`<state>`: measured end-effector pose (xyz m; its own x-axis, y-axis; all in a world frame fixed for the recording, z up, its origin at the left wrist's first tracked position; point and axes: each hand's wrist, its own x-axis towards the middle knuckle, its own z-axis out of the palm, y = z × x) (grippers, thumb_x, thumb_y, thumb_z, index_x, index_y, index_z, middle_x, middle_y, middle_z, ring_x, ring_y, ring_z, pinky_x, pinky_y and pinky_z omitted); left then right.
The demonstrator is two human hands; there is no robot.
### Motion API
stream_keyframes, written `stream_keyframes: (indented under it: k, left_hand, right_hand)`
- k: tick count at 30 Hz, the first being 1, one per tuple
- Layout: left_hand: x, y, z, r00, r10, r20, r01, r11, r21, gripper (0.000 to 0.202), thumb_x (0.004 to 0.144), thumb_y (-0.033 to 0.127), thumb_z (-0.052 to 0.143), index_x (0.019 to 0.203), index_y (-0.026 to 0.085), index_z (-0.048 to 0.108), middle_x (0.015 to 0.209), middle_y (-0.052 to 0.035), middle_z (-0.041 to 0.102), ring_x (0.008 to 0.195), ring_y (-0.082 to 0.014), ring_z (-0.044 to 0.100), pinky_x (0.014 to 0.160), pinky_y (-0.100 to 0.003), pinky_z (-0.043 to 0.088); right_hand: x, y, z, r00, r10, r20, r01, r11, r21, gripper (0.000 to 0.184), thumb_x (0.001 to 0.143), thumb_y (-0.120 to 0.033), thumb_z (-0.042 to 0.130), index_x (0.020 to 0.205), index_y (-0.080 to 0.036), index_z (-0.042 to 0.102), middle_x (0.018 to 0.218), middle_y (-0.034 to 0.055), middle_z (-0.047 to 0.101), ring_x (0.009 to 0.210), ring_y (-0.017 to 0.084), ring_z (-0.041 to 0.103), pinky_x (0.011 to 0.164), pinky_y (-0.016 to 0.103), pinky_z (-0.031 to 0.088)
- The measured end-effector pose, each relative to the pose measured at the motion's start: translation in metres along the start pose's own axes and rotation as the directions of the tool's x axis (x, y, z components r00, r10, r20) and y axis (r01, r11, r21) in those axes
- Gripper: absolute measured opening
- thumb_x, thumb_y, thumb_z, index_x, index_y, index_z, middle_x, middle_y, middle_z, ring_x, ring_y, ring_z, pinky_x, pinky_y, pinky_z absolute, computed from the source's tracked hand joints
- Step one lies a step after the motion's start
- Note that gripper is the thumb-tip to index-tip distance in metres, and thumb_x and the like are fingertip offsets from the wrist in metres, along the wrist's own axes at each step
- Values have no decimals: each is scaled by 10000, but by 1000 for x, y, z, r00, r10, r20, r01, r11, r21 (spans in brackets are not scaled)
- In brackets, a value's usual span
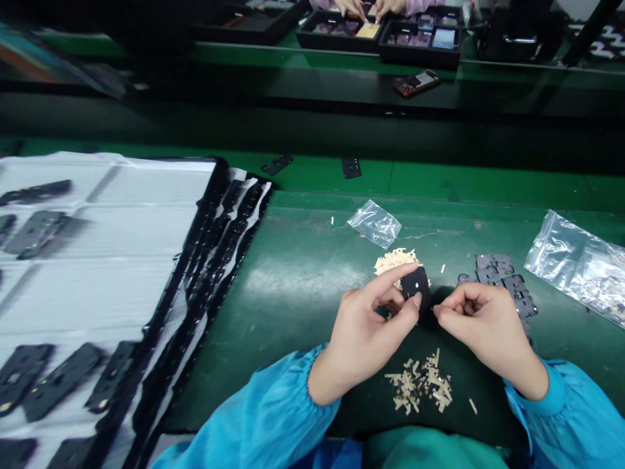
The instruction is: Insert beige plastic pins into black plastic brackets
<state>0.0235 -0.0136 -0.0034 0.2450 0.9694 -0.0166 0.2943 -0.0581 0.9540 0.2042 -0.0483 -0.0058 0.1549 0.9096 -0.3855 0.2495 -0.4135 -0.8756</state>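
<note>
My left hand (371, 326) pinches a small black flat part (416, 286) between thumb and fingers, just above the green mat. My right hand (481, 322) is closed in a pinch right beside that part, its fingertips at the part's lower right edge; what it holds is too small to make out. A heap of tiny beige pieces (394, 259) lies just behind the part. Another scatter of beige strips (424, 385) lies in front of my hands. Several more black parts (505, 280) lie to the right of my right hand.
A large tray with white sheets and black parts (97, 260) fills the left side. A small clear bag (375, 223) lies behind the beige heap, a larger bag (579, 264) at far right. Another person's hands (371, 8) work over black trays (420, 36) across the belt.
</note>
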Motion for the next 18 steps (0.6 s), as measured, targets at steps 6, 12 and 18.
stream_keyframes:
  k: [6,12,18]
  left_hand:
    - [0,-1,0,1000,-8,6,8,1000,-6,404,852,179,663,1252,163,725,572,55,596,504,-84,532,441,-163,402]
    - [-1,-3,-1,1000,-15,6,16,1000,-8,411,858,193,670,1264,164,720,578,50,604,510,-93,544,465,-183,423]
    - [-1,-2,1,1000,-21,6,21,1000,-15,408,860,187,667,1263,168,723,573,52,595,507,-88,530,460,-176,415]
  right_hand:
    - [0,-2,-1,1000,-8,-11,8,1000,2,140,694,-273,714,593,-195,657,524,-25,596,491,106,474,467,236,338]
    - [-1,-2,-1,1000,-11,-14,11,1000,0,129,694,-257,713,591,-201,658,527,-22,589,493,110,473,467,240,343]
    - [0,-2,0,1000,-8,-9,8,1000,4,134,685,-265,715,583,-196,662,521,-20,599,488,107,476,461,231,350]
